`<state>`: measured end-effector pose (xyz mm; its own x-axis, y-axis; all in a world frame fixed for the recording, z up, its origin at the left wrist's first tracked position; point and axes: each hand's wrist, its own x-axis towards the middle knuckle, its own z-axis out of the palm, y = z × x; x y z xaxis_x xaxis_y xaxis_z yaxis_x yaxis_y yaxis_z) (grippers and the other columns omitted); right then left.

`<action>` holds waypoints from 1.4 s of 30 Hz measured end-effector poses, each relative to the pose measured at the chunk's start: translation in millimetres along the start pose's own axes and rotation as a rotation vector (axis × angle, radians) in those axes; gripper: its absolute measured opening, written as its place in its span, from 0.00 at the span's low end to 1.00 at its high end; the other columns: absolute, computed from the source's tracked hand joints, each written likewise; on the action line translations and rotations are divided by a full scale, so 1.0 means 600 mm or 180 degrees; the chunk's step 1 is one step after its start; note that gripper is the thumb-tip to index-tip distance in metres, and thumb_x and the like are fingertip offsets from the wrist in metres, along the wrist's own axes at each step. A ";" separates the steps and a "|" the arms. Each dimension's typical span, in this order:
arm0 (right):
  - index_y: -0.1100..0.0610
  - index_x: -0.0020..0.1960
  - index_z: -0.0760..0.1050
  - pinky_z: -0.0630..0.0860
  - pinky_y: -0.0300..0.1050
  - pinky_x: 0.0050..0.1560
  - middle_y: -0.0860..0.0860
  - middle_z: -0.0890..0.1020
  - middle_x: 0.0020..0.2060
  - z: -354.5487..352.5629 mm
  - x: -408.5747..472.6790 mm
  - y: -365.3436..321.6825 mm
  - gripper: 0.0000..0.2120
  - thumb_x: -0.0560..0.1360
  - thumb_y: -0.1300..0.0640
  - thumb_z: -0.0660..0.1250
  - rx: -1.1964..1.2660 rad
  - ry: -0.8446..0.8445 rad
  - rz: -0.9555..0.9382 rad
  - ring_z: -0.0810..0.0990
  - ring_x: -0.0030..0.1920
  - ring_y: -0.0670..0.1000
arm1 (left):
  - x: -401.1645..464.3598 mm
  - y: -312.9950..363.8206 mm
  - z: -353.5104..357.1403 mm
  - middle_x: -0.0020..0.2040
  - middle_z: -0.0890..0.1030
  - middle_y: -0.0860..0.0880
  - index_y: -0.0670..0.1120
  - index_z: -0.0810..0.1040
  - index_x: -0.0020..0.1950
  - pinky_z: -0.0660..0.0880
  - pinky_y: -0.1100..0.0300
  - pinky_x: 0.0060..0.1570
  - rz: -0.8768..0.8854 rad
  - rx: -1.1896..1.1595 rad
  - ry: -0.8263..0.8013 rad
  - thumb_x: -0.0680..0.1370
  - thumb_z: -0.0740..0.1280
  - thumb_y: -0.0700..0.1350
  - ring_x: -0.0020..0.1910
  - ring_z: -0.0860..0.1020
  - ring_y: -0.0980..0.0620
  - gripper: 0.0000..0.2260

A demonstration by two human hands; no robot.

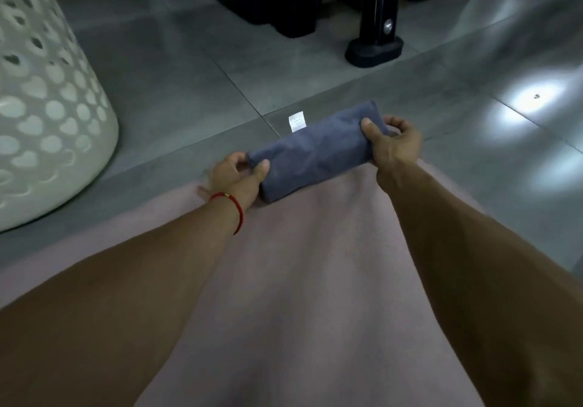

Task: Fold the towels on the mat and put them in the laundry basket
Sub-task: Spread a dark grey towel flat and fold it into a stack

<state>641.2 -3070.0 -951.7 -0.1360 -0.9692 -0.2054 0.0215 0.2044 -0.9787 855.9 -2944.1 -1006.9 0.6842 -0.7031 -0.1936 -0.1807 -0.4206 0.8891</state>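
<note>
Head view, folded towel (315, 151) between left hand (235, 176) and right hand (392, 145), both pinching its ends

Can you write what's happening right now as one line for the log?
step: towel folded | left hand: grips towel | right hand: grips towel | place: over mat edge | basket: left

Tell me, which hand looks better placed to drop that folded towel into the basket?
Probably the left hand: the basket stands on the person's left, nearer that hand. The right hand grips the towel's far end.
</note>
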 end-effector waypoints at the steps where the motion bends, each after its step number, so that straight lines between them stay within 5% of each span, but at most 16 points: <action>1: 0.56 0.58 0.76 0.84 0.47 0.53 0.52 0.84 0.48 0.008 0.017 0.000 0.18 0.72 0.57 0.78 -0.0096 -0.0014 -0.0046 0.84 0.48 0.51 | 0.012 -0.010 0.009 0.52 0.80 0.56 0.62 0.76 0.45 0.64 0.37 0.72 0.0066 0.0267 0.0058 0.62 0.69 0.75 0.61 0.77 0.48 0.21; 4: 0.56 0.60 0.76 0.83 0.41 0.50 0.49 0.83 0.46 0.030 0.065 0.014 0.18 0.73 0.57 0.77 -0.0269 -0.0075 -0.0098 0.83 0.45 0.47 | 0.017 -0.014 0.037 0.58 0.71 0.59 0.58 0.72 0.50 0.36 0.34 0.74 0.0008 0.0996 0.0305 0.74 0.64 0.67 0.78 0.55 0.53 0.14; 7: 0.55 0.60 0.76 0.83 0.41 0.49 0.49 0.83 0.46 0.049 0.100 0.038 0.18 0.73 0.54 0.77 -0.0494 -0.0010 -0.0167 0.83 0.46 0.48 | 0.013 -0.018 0.057 0.66 0.73 0.61 0.59 0.71 0.57 0.30 0.35 0.71 -0.0009 0.1338 0.0437 0.78 0.60 0.65 0.80 0.46 0.55 0.14; 15: 0.46 0.58 0.75 0.79 0.59 0.61 0.50 0.83 0.54 0.049 0.133 0.060 0.22 0.70 0.35 0.70 -0.1744 -0.0225 -0.0627 0.83 0.55 0.53 | 0.022 -0.029 0.071 0.73 0.67 0.64 0.57 0.71 0.70 0.32 0.34 0.72 -0.0058 0.1694 0.0635 0.78 0.57 0.67 0.80 0.48 0.53 0.24; 18: 0.40 0.72 0.67 0.61 0.68 0.72 0.53 0.69 0.73 0.066 0.099 0.044 0.26 0.76 0.35 0.57 -0.3026 -0.0028 -0.1647 0.65 0.74 0.59 | 0.022 -0.029 0.072 0.73 0.67 0.65 0.58 0.70 0.70 0.33 0.33 0.72 -0.0091 0.1727 0.0631 0.77 0.57 0.67 0.80 0.48 0.54 0.24; 22: 0.37 0.80 0.52 0.39 0.81 0.70 0.52 0.46 0.82 0.100 0.037 0.088 0.34 0.77 0.27 0.46 -0.4169 -0.0934 -0.1971 0.40 0.81 0.63 | 0.022 -0.025 0.073 0.72 0.67 0.65 0.57 0.72 0.68 0.34 0.32 0.72 -0.0083 0.1758 0.0719 0.77 0.57 0.68 0.80 0.49 0.54 0.25; 26: 0.39 0.81 0.53 0.37 0.81 0.69 0.53 0.46 0.82 0.104 0.047 0.121 0.38 0.75 0.25 0.44 -0.4268 -0.0830 -0.1847 0.39 0.81 0.64 | 0.018 -0.022 0.071 0.71 0.70 0.62 0.58 0.72 0.67 0.36 0.31 0.72 -0.0068 0.1655 0.0745 0.76 0.58 0.67 0.79 0.51 0.53 0.24; 29: 0.40 0.81 0.54 0.38 0.81 0.69 0.54 0.47 0.82 0.108 0.045 0.119 0.38 0.75 0.26 0.43 -0.4377 -0.0764 -0.1902 0.40 0.80 0.65 | 0.014 -0.011 0.071 0.72 0.71 0.59 0.67 0.60 0.73 0.33 0.33 0.71 -0.0070 0.1467 0.0691 0.76 0.58 0.67 0.80 0.51 0.52 0.25; 33: 0.40 0.81 0.50 0.38 0.81 0.69 0.54 0.45 0.82 0.107 0.046 0.123 0.37 0.75 0.26 0.41 -0.4552 -0.0819 -0.1759 0.39 0.80 0.65 | -0.028 -0.021 0.042 0.81 0.49 0.53 0.75 0.45 0.75 0.36 0.29 0.71 0.0733 0.1693 0.0130 0.80 0.49 0.65 0.80 0.48 0.51 0.25; 36: 0.40 0.82 0.45 0.39 0.82 0.69 0.54 0.41 0.82 0.113 0.050 0.116 0.37 0.76 0.27 0.40 -0.4733 -0.0890 -0.1660 0.37 0.80 0.65 | -0.042 -0.050 0.033 0.81 0.36 0.54 0.73 0.43 0.76 0.38 0.25 0.69 0.1262 0.2390 -0.0435 0.81 0.43 0.65 0.81 0.41 0.49 0.23; 42: 0.52 0.82 0.35 0.38 0.79 0.71 0.59 0.36 0.81 0.061 -0.104 0.110 0.39 0.80 0.33 0.46 -0.4039 -0.0691 -0.1226 0.33 0.79 0.64 | -0.037 -0.047 0.040 0.81 0.40 0.45 0.65 0.48 0.80 0.39 0.25 0.69 0.1195 0.2437 -0.0356 0.82 0.47 0.63 0.80 0.45 0.49 0.25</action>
<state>687.4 -3001.1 -1003.9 0.2355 -0.9713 -0.0330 -0.9245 -0.2134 -0.3158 828.6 -2930.2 -1037.9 0.4173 -0.9086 -0.0183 -0.8356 -0.3916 0.3854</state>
